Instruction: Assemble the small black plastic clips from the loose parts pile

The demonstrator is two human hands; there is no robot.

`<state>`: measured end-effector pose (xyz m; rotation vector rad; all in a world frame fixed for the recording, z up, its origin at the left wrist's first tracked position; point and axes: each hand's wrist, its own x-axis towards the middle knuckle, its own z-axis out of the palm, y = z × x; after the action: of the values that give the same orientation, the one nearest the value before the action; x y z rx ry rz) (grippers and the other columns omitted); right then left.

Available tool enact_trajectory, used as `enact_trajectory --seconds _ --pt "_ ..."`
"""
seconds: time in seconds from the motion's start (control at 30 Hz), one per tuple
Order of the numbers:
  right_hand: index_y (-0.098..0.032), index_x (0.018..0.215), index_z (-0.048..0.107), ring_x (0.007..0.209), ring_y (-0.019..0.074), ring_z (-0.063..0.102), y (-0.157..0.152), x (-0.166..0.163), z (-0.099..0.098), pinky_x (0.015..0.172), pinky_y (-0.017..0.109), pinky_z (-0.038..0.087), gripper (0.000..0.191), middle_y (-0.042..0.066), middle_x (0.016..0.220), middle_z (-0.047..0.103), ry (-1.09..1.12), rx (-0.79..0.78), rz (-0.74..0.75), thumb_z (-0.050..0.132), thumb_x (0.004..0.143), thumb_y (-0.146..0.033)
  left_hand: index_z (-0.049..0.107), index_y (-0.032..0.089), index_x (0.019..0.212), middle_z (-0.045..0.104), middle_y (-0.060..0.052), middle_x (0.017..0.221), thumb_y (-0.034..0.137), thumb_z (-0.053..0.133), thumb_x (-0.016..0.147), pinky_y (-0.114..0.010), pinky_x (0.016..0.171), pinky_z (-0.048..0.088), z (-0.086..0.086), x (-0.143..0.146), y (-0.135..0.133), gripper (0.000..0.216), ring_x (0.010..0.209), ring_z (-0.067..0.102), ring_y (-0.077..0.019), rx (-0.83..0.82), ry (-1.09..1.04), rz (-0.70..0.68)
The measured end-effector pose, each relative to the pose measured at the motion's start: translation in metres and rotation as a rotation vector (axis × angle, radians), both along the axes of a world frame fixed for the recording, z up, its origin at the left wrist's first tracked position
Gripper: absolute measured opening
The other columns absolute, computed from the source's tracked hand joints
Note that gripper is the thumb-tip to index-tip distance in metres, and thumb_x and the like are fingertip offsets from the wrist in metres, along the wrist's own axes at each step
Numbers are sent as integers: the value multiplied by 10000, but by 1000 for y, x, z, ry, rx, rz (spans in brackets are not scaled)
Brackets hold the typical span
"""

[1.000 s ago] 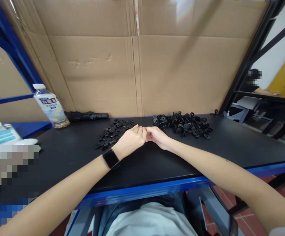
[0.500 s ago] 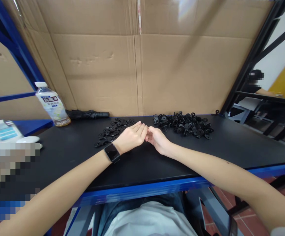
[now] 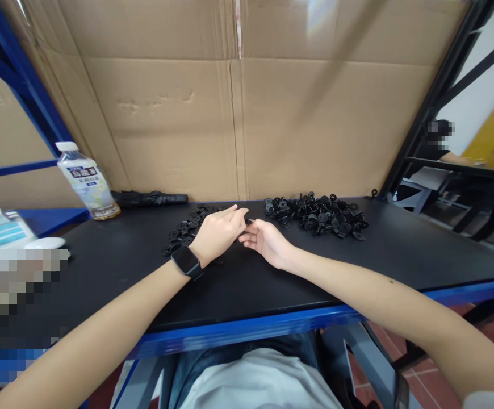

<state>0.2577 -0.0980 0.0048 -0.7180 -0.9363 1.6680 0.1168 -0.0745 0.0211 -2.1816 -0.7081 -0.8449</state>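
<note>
My left hand (image 3: 219, 232), with a black smartwatch (image 3: 186, 261) on its wrist, is closed, back upward; whatever its fingers grip is hidden. Facing it, my right hand (image 3: 268, 241) pinches a small black plastic part (image 3: 248, 221) between thumb and forefinger, its other fingers curled loosely below. The fingertips of both hands meet around this part above the black tabletop. Behind and left of my left hand lies a spread of flat round black plastic parts (image 3: 183, 230), partly covered by the hand. A taller heap of black plastic parts (image 3: 321, 216) sits beyond my right hand.
A drink bottle (image 3: 88, 184) and a folded black umbrella (image 3: 149, 198) stand and lie at the back left. Cardboard (image 3: 170, 113) walls off the back. The blue table edge (image 3: 247, 329) runs before me. A person (image 3: 436, 142) sits far right.
My left hand has shifted slightly left and down, and the fingertips have parted a little. The small black part now shows between them; my right fingers have loosened somewhat.
</note>
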Motion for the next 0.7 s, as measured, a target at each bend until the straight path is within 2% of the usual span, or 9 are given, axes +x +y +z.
enact_trajectory --seconds 0.13,0.2,0.27,0.37,0.47,0.6,0.7 --pt "-145 751 568 533 124 582 0 2 7 578 250 431 206 22 646 629 40 -70 142 400 817 -245 586 127 1005 695 -68 843 147 401 867 -268 677 519 -2 -4 2 232 742 671 -180 -171 -122 44" --pt "-143 749 560 530 119 579 1 2 7 581 242 440 180 23 618 625 39 -99 140 410 830 -200 576 149 1029 692 -55 910 166 400 873 -257 694 508 -1 -2 1 236 765 665 -168 -249 -129 48" --pt "-139 774 561 528 106 570 4 3 6 573 228 447 163 28 647 644 83 -140 82 411 835 -159 552 157 1077 675 -59 1007 219 398 889 -265 750 496 0 -1 2 251 862 649 -176 -304 -148 73" --pt "-141 940 556 518 97 543 9 10 3 539 230 455 205 66 865 690 211 -165 -33 379 876 -223 525 132 1124 650 -87 1070 318 385 904 -341 914 428 4 -5 9 320 996 599 -207 -327 -131 145" --pt "-161 1099 480 512 110 524 16 19 2 526 257 463 287 103 1027 670 310 -138 -104 339 902 -316 558 108 1069 652 -111 1037 296 375 897 -434 1023 301 7 -24 23 314 992 590 -226 -336 -20 256" --pt "-153 1131 482 508 108 507 20 24 2 525 256 458 314 106 1034 670 330 -161 -157 388 879 -316 575 96 1068 641 -147 1041 235 383 865 -510 1003 279 6 -59 48 312 1024 569 -265 -391 106 418" --pt "-132 1033 584 479 81 469 17 22 3 518 230 434 272 88 969 684 285 -176 -162 434 847 -261 558 136 1126 612 -135 1124 163 359 847 -536 1003 254 6 -78 65 344 1071 542 -261 -411 233 414"
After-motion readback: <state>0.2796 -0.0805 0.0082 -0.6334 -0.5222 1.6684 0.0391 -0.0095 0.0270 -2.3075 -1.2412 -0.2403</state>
